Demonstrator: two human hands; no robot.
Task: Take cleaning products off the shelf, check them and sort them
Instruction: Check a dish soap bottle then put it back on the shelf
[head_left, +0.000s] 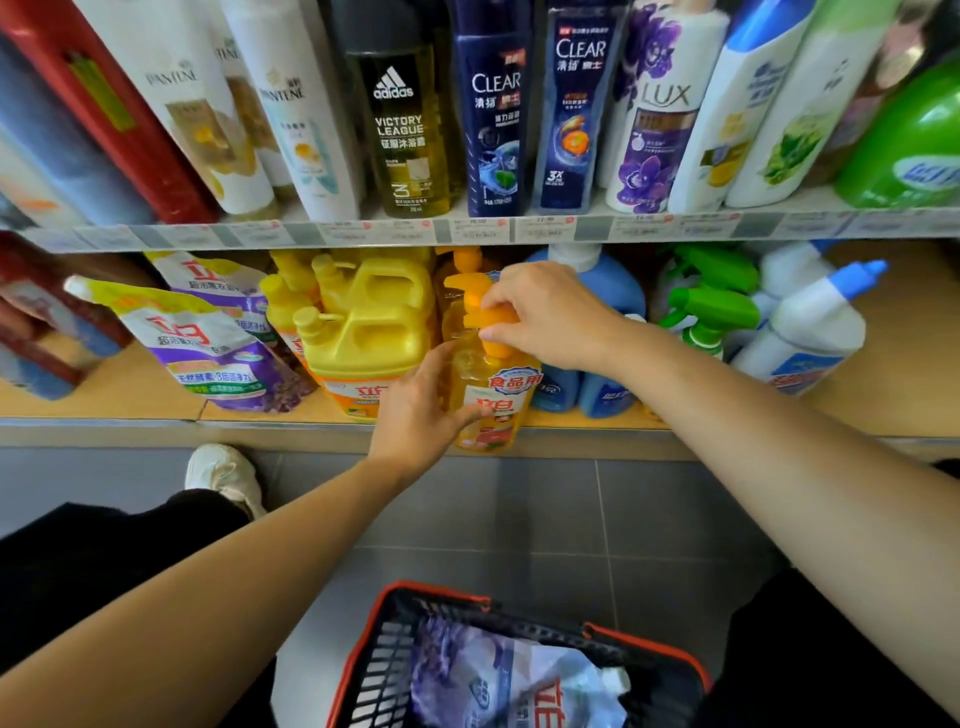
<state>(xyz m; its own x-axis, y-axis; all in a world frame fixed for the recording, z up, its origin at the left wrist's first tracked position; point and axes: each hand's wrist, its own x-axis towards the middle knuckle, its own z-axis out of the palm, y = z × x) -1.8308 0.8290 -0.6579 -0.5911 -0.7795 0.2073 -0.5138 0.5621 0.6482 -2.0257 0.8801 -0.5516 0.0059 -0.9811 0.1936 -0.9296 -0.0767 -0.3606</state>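
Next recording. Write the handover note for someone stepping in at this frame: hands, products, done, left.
Left hand: grip round the body of the orange pump bottle of dish detergent.
Right hand: grip pinching that bottle's pump head.
Bottle: at the front edge of the lower shelf, between the yellow jugs and the blue bottles.
Done: one refill pouch lies in the red-rimmed basket on the floor.
Left: check this bottle, sort it, then work through the other products on the shelf.
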